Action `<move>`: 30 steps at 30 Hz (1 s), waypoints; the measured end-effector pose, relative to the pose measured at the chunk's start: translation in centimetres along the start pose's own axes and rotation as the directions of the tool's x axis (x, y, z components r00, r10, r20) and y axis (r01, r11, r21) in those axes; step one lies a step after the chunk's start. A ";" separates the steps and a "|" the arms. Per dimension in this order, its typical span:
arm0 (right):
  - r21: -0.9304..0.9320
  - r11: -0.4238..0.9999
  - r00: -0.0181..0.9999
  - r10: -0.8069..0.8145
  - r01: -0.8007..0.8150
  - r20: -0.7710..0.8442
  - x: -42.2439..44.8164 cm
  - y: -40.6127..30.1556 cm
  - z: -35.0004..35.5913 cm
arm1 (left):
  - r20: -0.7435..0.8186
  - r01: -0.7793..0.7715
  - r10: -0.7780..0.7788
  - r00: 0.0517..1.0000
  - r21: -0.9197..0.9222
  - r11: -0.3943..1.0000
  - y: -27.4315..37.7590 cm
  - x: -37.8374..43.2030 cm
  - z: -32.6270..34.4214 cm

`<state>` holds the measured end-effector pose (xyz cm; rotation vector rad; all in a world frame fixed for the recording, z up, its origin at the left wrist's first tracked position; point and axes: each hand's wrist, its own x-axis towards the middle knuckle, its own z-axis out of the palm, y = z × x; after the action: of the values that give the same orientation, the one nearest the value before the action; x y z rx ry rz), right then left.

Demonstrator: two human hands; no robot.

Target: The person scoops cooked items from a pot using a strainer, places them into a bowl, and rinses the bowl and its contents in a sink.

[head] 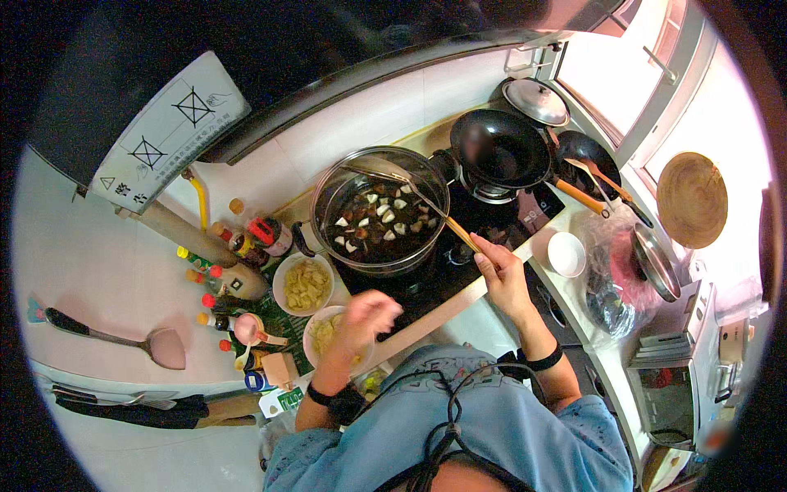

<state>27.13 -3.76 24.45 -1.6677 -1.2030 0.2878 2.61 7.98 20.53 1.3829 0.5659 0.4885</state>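
Note:
My right hand grips the wooden handle of a metal cooking utensil, whose head reaches into a large pot. Dark liquid fills the lower part of the pot, with white chunks, perhaps garlic cloves, and brown pieces in it. Motion blurs my left hand, held in front of the pot over a bowl of pale yellow food. Whether its fingers hold anything cannot be made out. A second white bowl of similar food stands left of the pot.
Sauce bottles crowd the left counter. A black wok sits on the rear burner, its wooden handle pointing forward. Right of the hob are a white bowl, plastic bags and a toaster oven. A range hood overhangs the stove.

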 end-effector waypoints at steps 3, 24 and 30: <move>-0.089 0.996 0.999 0.000 0.004 0.046 -0.1 -0.7 -0.4 | 0.349 -0.216 0.065 0.935 0.413 0.885 -6.9 2.2 4.7; 0.295 0.950 0.970 0.033 -0.105 0.240 0.3 4.4 -3.2 | -0.299 0.193 -0.084 0.950 0.357 0.914 -17.0 21.4 15.5; 0.177 0.973 0.954 0.094 -0.149 0.283 2.8 4.6 -4.3 | -0.269 0.196 -0.075 0.960 0.455 0.869 -16.7 22.1 15.2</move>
<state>33.94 -3.95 23.57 -1.5652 -1.2293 0.7123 29.30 8.04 3.48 1.7486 1.0325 0.4199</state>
